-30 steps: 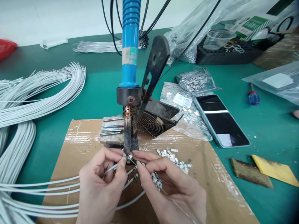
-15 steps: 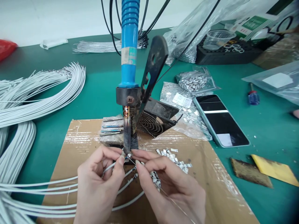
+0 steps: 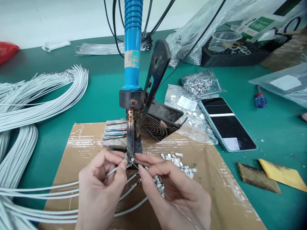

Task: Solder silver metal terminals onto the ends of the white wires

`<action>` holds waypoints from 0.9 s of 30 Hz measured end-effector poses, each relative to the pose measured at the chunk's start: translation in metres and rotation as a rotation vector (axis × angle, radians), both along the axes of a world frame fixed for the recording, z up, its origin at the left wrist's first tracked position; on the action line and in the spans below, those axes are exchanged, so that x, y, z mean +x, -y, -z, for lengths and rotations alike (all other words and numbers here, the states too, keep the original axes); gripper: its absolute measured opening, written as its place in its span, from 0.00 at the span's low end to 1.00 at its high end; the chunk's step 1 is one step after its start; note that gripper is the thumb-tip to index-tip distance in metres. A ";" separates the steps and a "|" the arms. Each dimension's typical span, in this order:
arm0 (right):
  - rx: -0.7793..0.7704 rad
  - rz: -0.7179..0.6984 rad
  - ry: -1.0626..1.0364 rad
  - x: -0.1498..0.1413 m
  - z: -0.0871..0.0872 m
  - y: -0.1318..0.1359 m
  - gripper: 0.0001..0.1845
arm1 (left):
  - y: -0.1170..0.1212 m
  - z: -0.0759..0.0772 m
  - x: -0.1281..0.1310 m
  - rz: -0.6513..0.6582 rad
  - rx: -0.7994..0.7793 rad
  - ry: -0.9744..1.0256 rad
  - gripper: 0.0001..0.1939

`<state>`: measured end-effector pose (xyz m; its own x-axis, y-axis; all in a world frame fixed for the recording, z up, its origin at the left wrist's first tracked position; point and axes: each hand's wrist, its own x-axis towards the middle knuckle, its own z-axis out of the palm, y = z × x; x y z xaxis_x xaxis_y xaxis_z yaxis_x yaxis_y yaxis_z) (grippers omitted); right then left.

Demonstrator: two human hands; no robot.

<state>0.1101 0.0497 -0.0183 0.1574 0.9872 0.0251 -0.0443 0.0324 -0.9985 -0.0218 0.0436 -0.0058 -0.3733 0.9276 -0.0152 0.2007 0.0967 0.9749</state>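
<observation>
A blue-handled soldering iron (image 3: 132,73) stands upright in a clamp, its tip pointing down between my hands. My left hand (image 3: 103,188) is closed, pinching a white cable (image 3: 110,172) with its end right at the tip. In my right hand (image 3: 172,188), thumb and fingers pinch a thin solder wire (image 3: 178,208), whose upper end reaches the tip. The joint itself is tiny and partly covered by fingertips. More white cables (image 3: 129,191) with small metal ends lie beneath my hands. Small metal tabs (image 3: 178,163) are heaped beside my right hand.
Cardboard (image 3: 83,137) covers the bench here. Behind the iron sit a black fan (image 3: 158,124) and a pad with spare tips (image 3: 115,134). Bundled white cables (image 3: 48,105) lie left; a phone (image 3: 226,123), bags of tabs (image 3: 198,83), sponges (image 3: 259,177) and a screwdriver (image 3: 260,99) lie right.
Almost nothing differs. My left hand has shifted very slightly left, and both hands stay at the iron's tip with the cable and solder wire.
</observation>
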 end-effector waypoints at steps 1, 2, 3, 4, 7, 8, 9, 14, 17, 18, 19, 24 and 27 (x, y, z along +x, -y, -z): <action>-0.002 0.001 -0.002 0.000 0.000 0.000 0.10 | 0.000 0.000 0.000 -0.001 0.004 -0.005 0.09; -0.003 0.001 -0.002 0.000 0.000 0.000 0.10 | 0.000 -0.001 0.000 0.003 0.004 -0.010 0.09; -0.003 0.002 -0.002 0.001 0.000 0.000 0.10 | 0.000 -0.001 0.000 0.003 0.006 -0.016 0.09; -0.002 0.002 0.001 0.001 0.000 0.000 0.10 | 0.000 -0.002 0.000 0.001 0.005 -0.019 0.09; -0.002 -0.003 0.010 0.002 -0.001 0.000 0.10 | 0.001 -0.003 0.000 -0.007 -0.012 -0.009 0.08; -0.004 -0.005 0.009 0.002 -0.001 0.000 0.10 | 0.001 -0.004 0.000 -0.009 -0.015 -0.004 0.08; -0.005 -0.007 0.006 0.002 -0.001 0.000 0.10 | 0.002 -0.004 0.000 -0.010 -0.015 0.002 0.09; 0.000 -0.022 0.014 0.003 0.000 0.000 0.10 | 0.000 -0.003 0.001 -0.014 -0.002 0.015 0.09; -0.015 -0.029 0.062 0.004 0.000 0.000 0.10 | 0.001 -0.001 0.001 -0.020 -0.013 0.013 0.09; -0.024 -0.028 0.079 0.005 0.000 0.000 0.10 | 0.001 0.000 0.001 -0.019 -0.017 0.013 0.09; -0.031 -0.028 0.092 0.005 0.000 0.000 0.10 | 0.002 0.000 0.001 -0.013 -0.022 0.012 0.08; -0.029 -0.023 0.122 0.006 0.002 0.001 0.10 | 0.003 0.002 -0.001 0.014 -0.046 -0.008 0.07; -0.024 -0.018 0.113 0.006 0.004 0.001 0.10 | 0.003 0.001 0.002 0.010 -0.037 -0.006 0.06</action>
<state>0.1162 0.0489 -0.0221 0.1367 0.9904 0.0180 0.0681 0.0087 -0.9976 -0.0203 0.0408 -0.0072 -0.3640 0.9302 -0.0472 0.2075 0.1304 0.9695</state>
